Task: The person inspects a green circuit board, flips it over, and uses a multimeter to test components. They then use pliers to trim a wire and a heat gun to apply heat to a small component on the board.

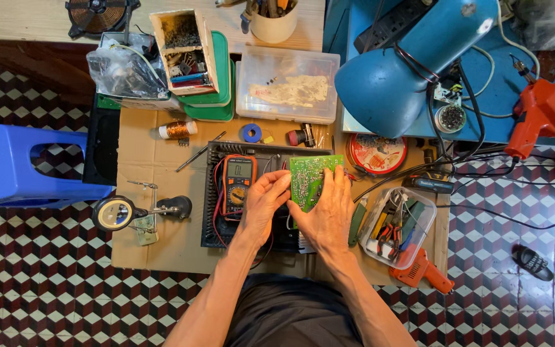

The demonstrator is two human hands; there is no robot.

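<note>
Green circuit board (313, 180): held tilted over black chassis (252, 199) on cardboard-covered counter (155, 250). Left hand (263, 202) and right hand (329, 212) each keep a closed grip on its edges. Orange multimeter (238, 180) just beside. Advice: hold by edges only, steady, clear of wires.

A green circuit board (309, 178) is held between both hands above a black finned case (226, 193) that lies on a sheet of cardboard (155, 250); the left hand (263, 204) grips its left edge and the right hand (330, 215) its lower right part. An orange multimeter (239, 181) is seen just left of the board, on the case. A clear tub of pliers (396, 226) and a blue desk lamp (406, 61) are set to the right.
</note>
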